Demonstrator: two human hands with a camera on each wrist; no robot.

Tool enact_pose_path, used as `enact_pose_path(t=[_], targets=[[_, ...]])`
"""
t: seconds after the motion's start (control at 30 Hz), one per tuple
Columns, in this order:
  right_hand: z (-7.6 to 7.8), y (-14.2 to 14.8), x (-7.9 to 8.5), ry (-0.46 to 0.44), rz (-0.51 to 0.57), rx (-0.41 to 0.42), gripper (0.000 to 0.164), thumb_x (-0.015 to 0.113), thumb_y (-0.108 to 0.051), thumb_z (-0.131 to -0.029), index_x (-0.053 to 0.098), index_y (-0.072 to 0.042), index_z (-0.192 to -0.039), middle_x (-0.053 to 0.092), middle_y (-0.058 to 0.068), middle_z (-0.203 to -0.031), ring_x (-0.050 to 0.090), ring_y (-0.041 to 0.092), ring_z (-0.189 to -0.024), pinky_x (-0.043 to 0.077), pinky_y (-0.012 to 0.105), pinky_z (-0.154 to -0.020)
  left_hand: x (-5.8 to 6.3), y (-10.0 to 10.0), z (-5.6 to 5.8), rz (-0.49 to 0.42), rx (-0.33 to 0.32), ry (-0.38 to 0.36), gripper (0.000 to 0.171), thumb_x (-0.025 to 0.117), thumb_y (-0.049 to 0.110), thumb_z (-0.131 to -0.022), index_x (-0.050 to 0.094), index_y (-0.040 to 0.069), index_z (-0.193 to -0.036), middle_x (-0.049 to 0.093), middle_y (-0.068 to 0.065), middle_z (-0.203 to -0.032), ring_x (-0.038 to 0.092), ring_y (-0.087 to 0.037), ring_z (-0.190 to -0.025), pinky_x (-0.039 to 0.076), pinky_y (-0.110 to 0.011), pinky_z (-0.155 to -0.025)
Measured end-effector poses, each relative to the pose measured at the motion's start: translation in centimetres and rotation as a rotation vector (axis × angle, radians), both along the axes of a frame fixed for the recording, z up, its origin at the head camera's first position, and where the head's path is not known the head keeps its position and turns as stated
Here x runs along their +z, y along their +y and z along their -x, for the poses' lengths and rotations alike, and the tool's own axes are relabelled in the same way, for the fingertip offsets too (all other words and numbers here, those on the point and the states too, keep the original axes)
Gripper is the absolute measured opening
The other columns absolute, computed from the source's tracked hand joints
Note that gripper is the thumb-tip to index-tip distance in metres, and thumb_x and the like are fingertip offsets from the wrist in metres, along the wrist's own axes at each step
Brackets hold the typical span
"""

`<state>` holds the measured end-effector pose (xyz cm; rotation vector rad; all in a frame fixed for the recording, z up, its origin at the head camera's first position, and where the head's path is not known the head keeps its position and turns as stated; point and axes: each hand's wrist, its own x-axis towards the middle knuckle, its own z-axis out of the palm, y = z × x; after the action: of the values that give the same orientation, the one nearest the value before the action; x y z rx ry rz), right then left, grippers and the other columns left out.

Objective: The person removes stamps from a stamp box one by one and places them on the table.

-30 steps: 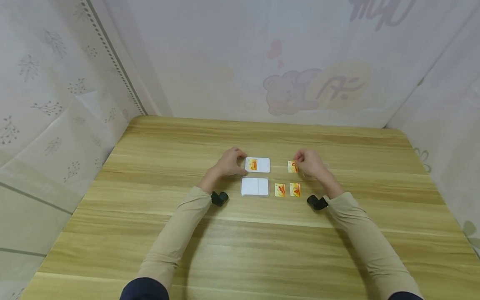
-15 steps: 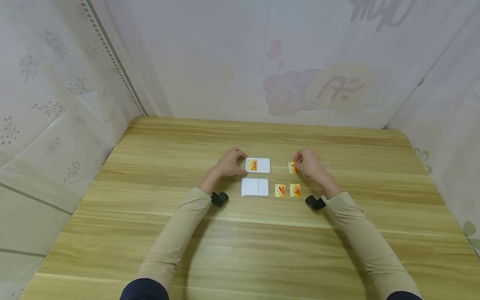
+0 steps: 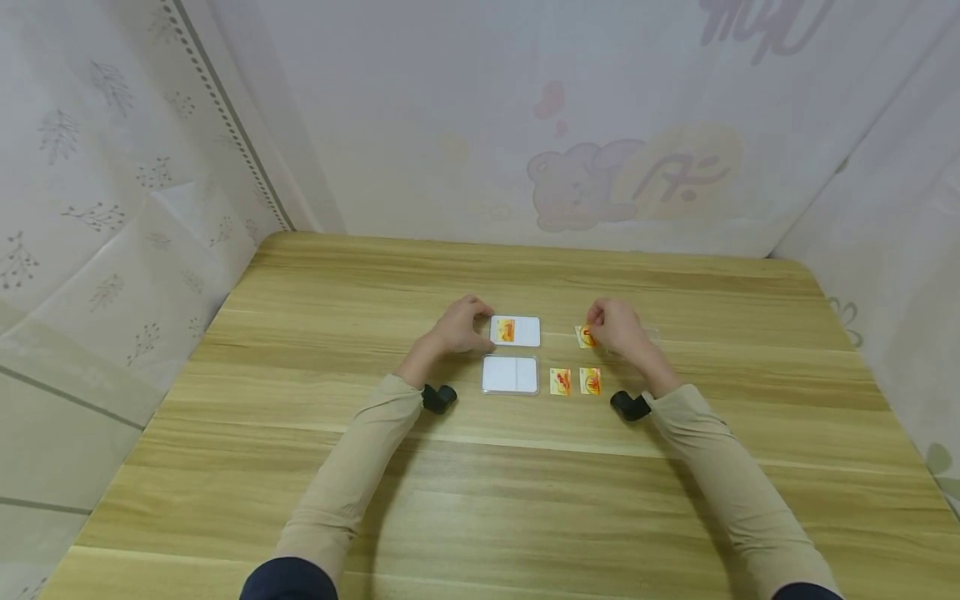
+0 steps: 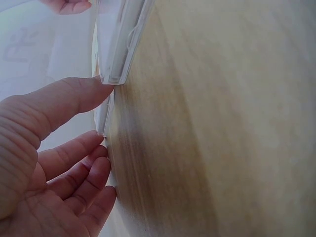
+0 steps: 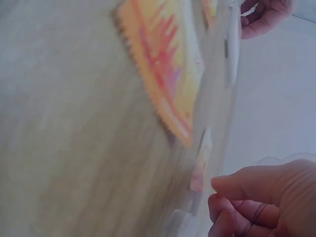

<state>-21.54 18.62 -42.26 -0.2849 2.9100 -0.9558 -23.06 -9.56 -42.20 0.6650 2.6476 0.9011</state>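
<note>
My left hand [image 3: 457, 325] holds the left end of a flat clear case [image 3: 528, 332] with a white insert, thumb at the near edge and fingers at the far one. A yellow-orange stamp [image 3: 506, 330] lies on the insert's left half. In the left wrist view the thumb [image 4: 84, 94] also lies right at the corner of the nearer case [image 4: 116, 59]. My right hand [image 3: 618, 327] pinches at the right edge of another stamp [image 3: 583, 336], which sits slightly turned; the right wrist view shows thumb and forefinger drawn together beside this stamp [image 5: 200, 170].
Nearer to me lies a second clear case [image 3: 498, 373] with a white divided insert. To its right are two loose stamps, one [image 3: 560, 382] beside the other [image 3: 590, 381]. A transparent plastic piece [image 3: 652, 335] lies partly under my right hand. Patterned curtains surround the wooden table [image 3: 480, 500].
The stamp at my right fingertips has turned a little and shifted slightly towards me. My left hand and the cases stay where they were.
</note>
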Motion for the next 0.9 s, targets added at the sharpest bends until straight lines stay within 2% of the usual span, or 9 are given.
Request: enact_pose_path(t=[0.3,0.7,0.9], targets=[[-0.2,-0.6,0.5,0.01,0.05,0.015,0.01,0.059,-0.002,-0.086,0.062,0.007,-0.09,0.062,0.017,-0.08,0.058,0.026,-0.072,0.048,0.033,-0.063,-0.1,0.0,0.0,0.002,0.001,0.006,0.055,0.078,0.013,-0.074,0.057,-0.005,-0.121,0.05,-0.018,-0.123,0.044,-0.032,-0.119,0.033,-0.041,-0.104],[0.0,-1.9,0.5,0.011,0.111,0.067,0.013,0.059,-0.004,-0.087,0.063,0.007,-0.092,0.063,0.016,-0.082,0.058,0.026,-0.076,0.047,0.032,-0.065,-0.1,0.1,0.1,-0.002,-0.001,0.019,0.055,0.078,0.014,-0.073,0.057,-0.005,-0.12,0.051,-0.017,-0.122,0.045,-0.032,-0.118,0.034,-0.04,-0.103],[-0.2,-2.9,1.1,0.004,0.138,0.085,0.013,0.058,-0.002,-0.087,0.062,0.009,-0.093,0.063,0.017,-0.083,0.058,0.027,-0.077,0.048,0.032,-0.066,-0.1,0.1,0.1,-0.003,-0.001,0.021,0.054,0.078,0.013,-0.073,0.057,-0.005,-0.12,0.052,-0.017,-0.121,0.046,-0.032,-0.117,0.034,-0.04,-0.103]])
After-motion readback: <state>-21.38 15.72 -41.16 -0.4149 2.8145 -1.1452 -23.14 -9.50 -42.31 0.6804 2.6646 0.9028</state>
